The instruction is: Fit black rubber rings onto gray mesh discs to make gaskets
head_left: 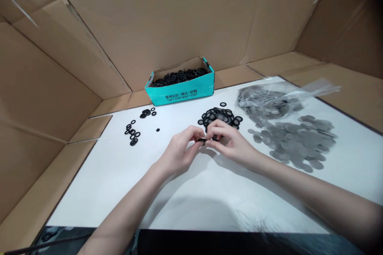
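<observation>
My left hand (pixel 182 149) and my right hand (pixel 229 141) meet over the middle of the white table (pixel 125 183). Both pinch together on a small black rubber ring (pixel 201 140) held between the fingertips. Just behind the hands lies a pile of black rings with grey mesh centres (pixel 221 115). To the right spreads a heap of grey round mesh discs (pixel 299 141). What else the right fingers may hold is hidden.
A teal cardboard box (pixel 182 91) full of black rings stands at the back. Loose black rings (pixel 133 131) are scattered at the left. A clear plastic bag (pixel 269 101) with grey discs lies at the back right. Brown cardboard walls (pixel 179 16) enclose the table.
</observation>
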Demonstrator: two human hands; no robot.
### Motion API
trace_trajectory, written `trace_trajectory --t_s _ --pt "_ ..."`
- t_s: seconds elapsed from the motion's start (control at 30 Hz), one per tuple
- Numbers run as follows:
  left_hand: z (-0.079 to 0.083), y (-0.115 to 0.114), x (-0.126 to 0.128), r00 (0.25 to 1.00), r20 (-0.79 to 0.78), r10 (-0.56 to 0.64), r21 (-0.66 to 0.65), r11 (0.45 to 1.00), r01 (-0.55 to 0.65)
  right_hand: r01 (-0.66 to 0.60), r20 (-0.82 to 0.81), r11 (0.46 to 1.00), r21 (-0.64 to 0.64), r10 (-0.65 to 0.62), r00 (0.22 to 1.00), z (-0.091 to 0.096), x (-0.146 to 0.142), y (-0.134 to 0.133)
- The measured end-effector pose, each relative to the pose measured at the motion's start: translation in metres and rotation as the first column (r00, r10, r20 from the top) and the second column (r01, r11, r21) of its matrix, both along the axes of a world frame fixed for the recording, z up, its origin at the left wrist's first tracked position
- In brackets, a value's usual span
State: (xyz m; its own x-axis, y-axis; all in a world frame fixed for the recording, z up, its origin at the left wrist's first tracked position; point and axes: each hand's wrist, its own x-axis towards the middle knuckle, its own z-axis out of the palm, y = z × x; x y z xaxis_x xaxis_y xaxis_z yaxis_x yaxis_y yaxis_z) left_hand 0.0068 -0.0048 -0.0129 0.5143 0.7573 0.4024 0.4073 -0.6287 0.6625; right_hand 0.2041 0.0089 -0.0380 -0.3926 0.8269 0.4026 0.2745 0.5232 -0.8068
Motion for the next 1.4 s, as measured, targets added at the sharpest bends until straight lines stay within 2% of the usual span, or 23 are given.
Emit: trace_trajectory --t_s 0.13,0.33,0.57,0.73,0.87,1.0,1.17,1.4 --pt "-0.001 0.0 0.001 0.988 0.14 0.068 -0.094 0.994 -0.055 0.02 0.006 1.0 0.02 -0.02 1.0 0.0 0.0 0.001" --pt "0.002 -0.001 0.005 0.982 0.175 0.067 -0.12 0.992 -0.047 0.039 0.001 0.985 0.168 -0.04 0.999 0.003 0.003 0.0" --pt "-0.003 -0.003 0.006 0.992 0.115 0.041 -0.089 0.996 -0.031 -0.014 0.004 0.991 0.131 0.013 1.0 0.006 0.002 -0.002" --pt "0.001 -0.004 0.004 0.998 0.06 0.016 -0.148 0.989 -0.007 -0.015 0.005 0.993 0.114 0.015 1.0 0.01 0.002 -0.005" --pt "0.004 -0.005 0.004 1.0 -0.007 -0.003 -0.166 0.986 0.002 -0.011 0.034 0.989 0.148 0.006 0.999 0.006 0.001 -0.005" --pt "0.003 -0.004 0.005 0.999 0.016 0.033 -0.182 0.983 -0.029 0.015 0.085 0.977 0.214 -0.034 0.996 0.002 0.002 -0.003" --pt "0.002 -0.003 0.005 0.998 0.03 0.059 -0.154 0.987 -0.054 0.037 0.065 0.966 0.255 -0.056 0.996 0.004 0.004 0.001" --pt "-0.001 -0.003 0.008 0.996 0.044 0.075 -0.134 0.989 -0.068 0.003 0.064 0.978 0.207 -0.016 0.998 0.007 0.002 -0.001"
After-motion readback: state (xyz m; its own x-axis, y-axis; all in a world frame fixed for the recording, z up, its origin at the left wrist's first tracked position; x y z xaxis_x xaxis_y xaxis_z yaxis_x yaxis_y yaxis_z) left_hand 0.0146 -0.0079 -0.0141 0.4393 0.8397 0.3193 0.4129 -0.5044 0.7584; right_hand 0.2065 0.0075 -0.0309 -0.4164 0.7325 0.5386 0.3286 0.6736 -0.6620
